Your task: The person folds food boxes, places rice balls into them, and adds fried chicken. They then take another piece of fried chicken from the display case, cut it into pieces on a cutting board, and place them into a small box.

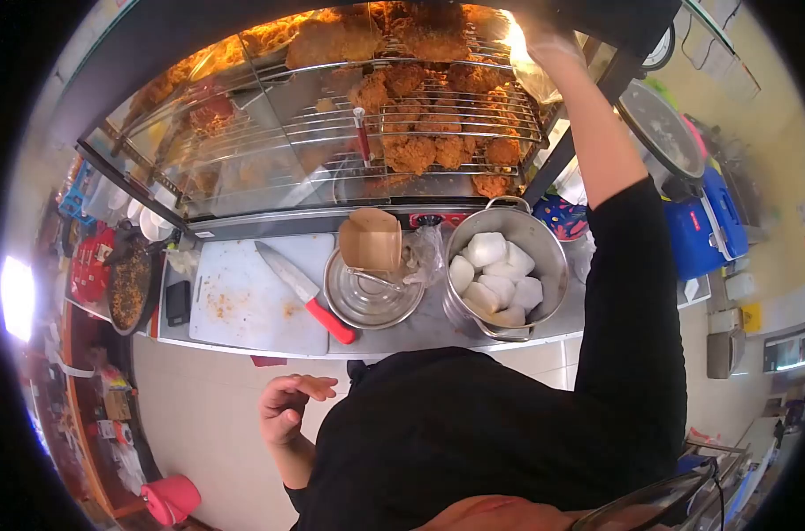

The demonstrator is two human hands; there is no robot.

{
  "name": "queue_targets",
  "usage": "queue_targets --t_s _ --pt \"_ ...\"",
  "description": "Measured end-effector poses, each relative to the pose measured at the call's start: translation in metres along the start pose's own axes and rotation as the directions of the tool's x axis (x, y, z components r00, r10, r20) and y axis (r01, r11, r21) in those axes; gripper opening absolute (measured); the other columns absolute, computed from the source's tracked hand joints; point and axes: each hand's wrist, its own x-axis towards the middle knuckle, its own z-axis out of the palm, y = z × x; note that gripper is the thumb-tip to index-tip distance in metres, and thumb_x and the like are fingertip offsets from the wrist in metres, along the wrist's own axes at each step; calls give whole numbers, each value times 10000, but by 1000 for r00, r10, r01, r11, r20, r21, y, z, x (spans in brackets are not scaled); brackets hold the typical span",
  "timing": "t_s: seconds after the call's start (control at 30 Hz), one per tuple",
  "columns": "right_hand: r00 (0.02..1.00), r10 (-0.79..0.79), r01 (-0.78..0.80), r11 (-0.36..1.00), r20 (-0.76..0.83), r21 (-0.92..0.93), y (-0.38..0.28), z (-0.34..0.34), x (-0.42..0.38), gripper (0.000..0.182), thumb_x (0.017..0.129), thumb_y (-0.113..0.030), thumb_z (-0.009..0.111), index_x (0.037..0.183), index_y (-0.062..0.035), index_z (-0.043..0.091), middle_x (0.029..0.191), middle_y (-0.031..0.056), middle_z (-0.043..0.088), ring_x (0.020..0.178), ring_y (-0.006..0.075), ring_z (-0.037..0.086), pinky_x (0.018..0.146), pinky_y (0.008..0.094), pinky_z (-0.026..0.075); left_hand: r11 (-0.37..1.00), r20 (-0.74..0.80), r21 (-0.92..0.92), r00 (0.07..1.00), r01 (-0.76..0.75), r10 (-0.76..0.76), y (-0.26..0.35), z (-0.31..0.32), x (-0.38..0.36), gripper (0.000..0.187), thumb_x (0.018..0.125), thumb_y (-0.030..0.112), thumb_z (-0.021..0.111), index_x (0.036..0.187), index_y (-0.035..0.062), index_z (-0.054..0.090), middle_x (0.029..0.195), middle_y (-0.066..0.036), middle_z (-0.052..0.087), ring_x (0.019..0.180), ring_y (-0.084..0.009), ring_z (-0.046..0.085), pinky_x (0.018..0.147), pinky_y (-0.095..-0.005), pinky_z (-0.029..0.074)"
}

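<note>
My left hand [295,407] hovers low in front of the counter, fingers loosely bent and thumb apart, holding nothing. Up at the right end of the lit display case, my right hand [551,51] reaches in beside the wire racks. Clear plastic [533,78] shows at this hand, and bright glare hides its fingers, so I cannot tell what they hold. Pieces of fried chicken [410,154] lie on the racks nearby. Below the case, a steel pot [557,274] contains several white wrapped bundles [500,270].
A knife with a red handle [330,321] lies across the white cutting board [252,327]. Beside it, a paper box [370,239] rests on a steel lid [367,305]. A pan of crumbs [129,288] stands far left; a blue cooler [693,239] is right.
</note>
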Motion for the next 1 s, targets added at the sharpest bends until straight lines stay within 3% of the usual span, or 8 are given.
queue_targets --t_s 0.07,0.1,0.17,0.37,0.5,0.6,0.83,1.0 --pt "983 -107 93 991 -152 -94 1 -6 -32 430 889 -240 574 1301 -130 522 1125 97 636 987 282 637 899 389 502 1000 25 -2 1000 -3 3 -2 -2 4 468 905 215 625 1303 12 484 1019 -225 640 998 -381 625 973 -589 409" --pt "998 -13 7 996 58 89 -18 -55 -58 447 868 -209 596 1300 -120 520 1112 93 639 982 276 638 884 382 511 1000 35 -3 999 -4 4 -4 -3 7 471 904 213 627 1304 9 482 1027 -225 639 1003 -380 625 974 -586 411" --pt "821 -68 340 856 -567 390 -23 -48 -94 501 795 -88 686 1271 -124 535 1133 52 641 1005 275 640 828 368 540 1000 43 -7 999 10 -10 -6 -4 11 476 902 205 631 1306 5 479 1037 -225 638 1011 -377 625 975 -579 414" --pt "678 -187 587 720 -711 371 -43 -88 -167 626 670 -77 793 1253 -122 571 1199 123 617 1097 333 615 894 366 525 995 58 -32 994 91 -89 -5 -9 18 488 897 184 641 1314 -3 472 1052 -226 636 1047 -367 616 989 -560 412" --pt "781 -168 570 586 -601 576 -74 -111 -203 564 652 -54 783 1191 -68 617 1156 158 638 1052 348 639 911 394 515 991 79 -44 990 124 -120 3 -26 24 482 898 183 641 1301 -22 474 1058 -228 632 1070 -366 603 1000 -536 408" --pt "928 -171 363 227 -330 904 -127 -134 -221 519 695 -97 763 1192 -101 612 1151 142 644 1045 331 638 881 387 532 991 37 -42 991 128 -127 10 -52 15 464 903 175 633 1287 -35 478 1055 -227 630 1062 -363 603 994 -512 416" --pt "794 -566 -104 232 221 967 -349 -135 -262 474 874 -361 624 1274 -120 543 1200 72 629 1036 283 623 866 396 505 993 -192 82 979 87 -70 65 -139 -14 424 916 171 606 1282 -11 492 1043 -182 641 1018 -298 624 983 -490 435" --pt "799 -587 130 374 126 918 -493 -104 -283 473 877 -379 613 1294 -172 527 1189 52 631 1023 271 624 802 393 517 956 -327 218 938 194 -116 110 -215 -36 435 915 188 612 1288 -4 496 1039 -159 649 1019 -268 616 971 -455 436"
